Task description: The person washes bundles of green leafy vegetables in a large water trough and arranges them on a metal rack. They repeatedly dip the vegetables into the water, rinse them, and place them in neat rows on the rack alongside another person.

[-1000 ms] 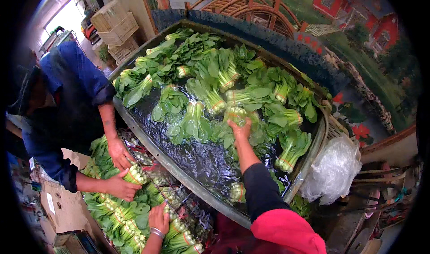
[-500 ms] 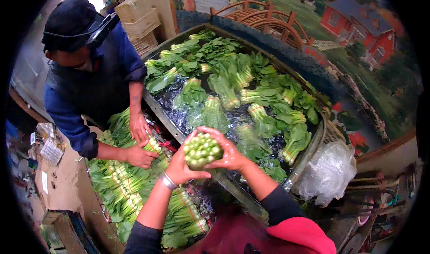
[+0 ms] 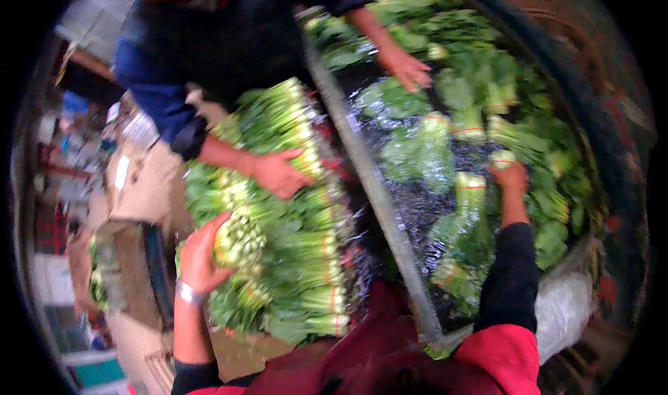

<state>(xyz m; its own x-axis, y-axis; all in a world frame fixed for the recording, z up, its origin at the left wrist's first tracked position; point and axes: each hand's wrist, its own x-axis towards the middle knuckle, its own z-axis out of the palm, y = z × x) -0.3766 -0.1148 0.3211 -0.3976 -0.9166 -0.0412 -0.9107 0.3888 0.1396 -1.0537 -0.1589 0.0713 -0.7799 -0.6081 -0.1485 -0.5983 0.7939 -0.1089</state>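
Note:
My left hand [image 3: 204,256] is closed around a bunch of leafy greens [image 3: 240,240], its cut pale stem ends facing up. That bunch is at the near left of the stacked, banded bunches [image 3: 306,249]. Over on the right, my right hand [image 3: 513,176] reaches into the water trough [image 3: 372,179] and grips another bunch of leafy greens [image 3: 502,160] by its stem end. Beside it in the water lies a bunch with a red band [image 3: 470,190]. Motion blurs the picture somewhat.
Across from me a co-worker in blue sleeves rests one hand [image 3: 280,174] on the stacked bunches and holds the other hand [image 3: 406,68] spread over the trough. A clear plastic bag [image 3: 565,311] hangs at the trough's near right. Cardboard [image 3: 149,186] lies left of the stack.
My hands have parted from around one bunch: the left went to the stack with a bunch, the right into the trough. The co-worker's one hand moved over the water. The view has shifted.

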